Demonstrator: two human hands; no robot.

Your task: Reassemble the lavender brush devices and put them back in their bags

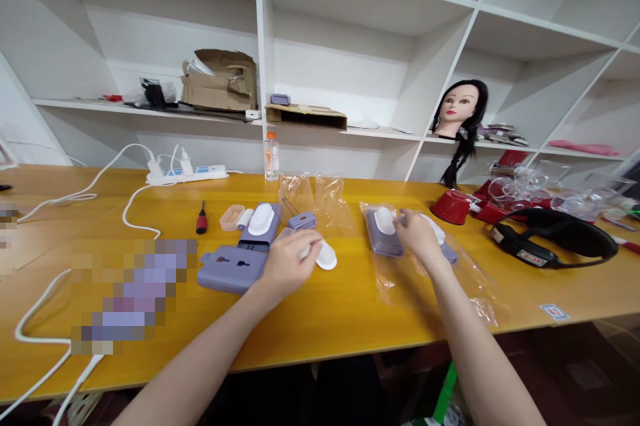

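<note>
Two half-closed hands mid-frame, left hand (289,265) over a white oval cap (326,255), right hand (417,234) beside a purple case (383,238) in a clear bag (385,286), grip hidden.

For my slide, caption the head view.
Left hand and right hand touch white parts by purple cases on a yellow table.

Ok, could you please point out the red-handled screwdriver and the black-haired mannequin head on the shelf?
Red-handled screwdriver (201,221), head view, point on its handle.
Black-haired mannequin head (447,129), head view, point on its neck.
</note>
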